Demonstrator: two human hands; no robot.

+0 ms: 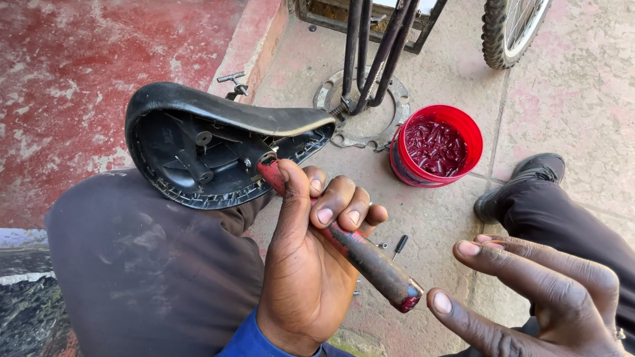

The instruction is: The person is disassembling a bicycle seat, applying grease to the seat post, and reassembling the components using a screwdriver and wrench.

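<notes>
At the far left the floor [79, 73] is painted red and worn, with a raised pale edge where it meets the paved ground. A small metal bolt part [233, 82] lies on this edge. The person's left knee, in dark dusty trousers [152, 264], fills the lower left.

Resting on that knee is a black bicycle saddle [211, 142], turned so that its underside faces the camera – the ribs and the rails are visible. The left hand [311, 264] is closed around a tool with a worn red handle [370, 261]; the thumb lies along the handle and the fingers wrap over it. The upper end of the tool touches the clamp area under the saddle, and the lower end points down to the right.

Behind the saddle, dark metal tubes [370, 53] rise from a round metal ring [360, 109] lying on the ground. Just beside the ring stands a red plastic tub [436, 142] with small dark red pieces inside. A short black screw [400, 244] lies on the pavement below the tub.

At the lower right the right hand [536, 297] is empty, its fingers spread apart, near the end of the handle but not touching it. Above it is a black shoe [522, 178], and a bicycle tyre [506, 33] shows at the top.
</notes>
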